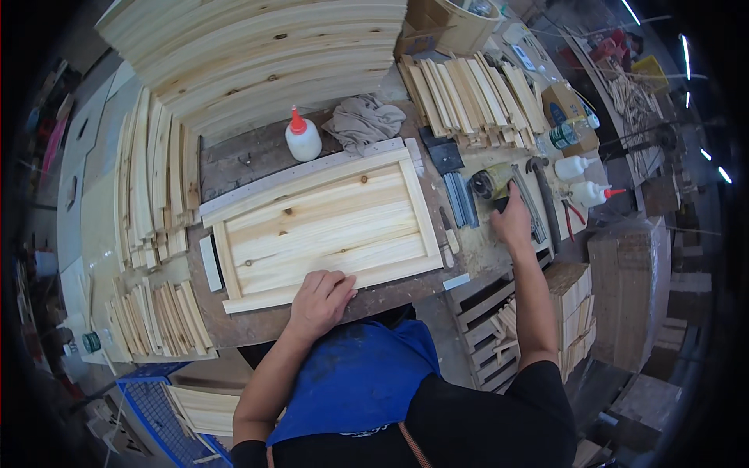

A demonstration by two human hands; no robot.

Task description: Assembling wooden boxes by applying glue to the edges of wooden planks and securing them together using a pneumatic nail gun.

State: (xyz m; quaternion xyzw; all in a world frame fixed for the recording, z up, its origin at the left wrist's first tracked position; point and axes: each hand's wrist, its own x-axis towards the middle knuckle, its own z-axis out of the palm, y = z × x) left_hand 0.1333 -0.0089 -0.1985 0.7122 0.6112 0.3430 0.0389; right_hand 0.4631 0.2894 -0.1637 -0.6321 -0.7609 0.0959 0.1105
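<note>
Cluttered workbench [234,168]: left hand [318,300] flat on pine panel [328,226], right hand [512,222] fingers around yellow nailer [493,183].

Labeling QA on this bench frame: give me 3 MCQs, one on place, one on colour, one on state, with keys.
1. Where does the left hand rest?
A. on the near edge of the wooden panel
B. on the grey rag
C. on the blue apron

2. What colour is the cap of the glue bottle behind the panel?
A. green
B. red
C. black

3. What is the right hand doing?
A. hanging free over the floor
B. lying flat on the panel
C. closed on the yellow-green power tool

Key:
1 A, the fingers lie on the panel's near frame strip.
2 B, the white bottle has a red tip.
3 C, the hand wraps the tool's dark handle to the right of the panel.
</note>
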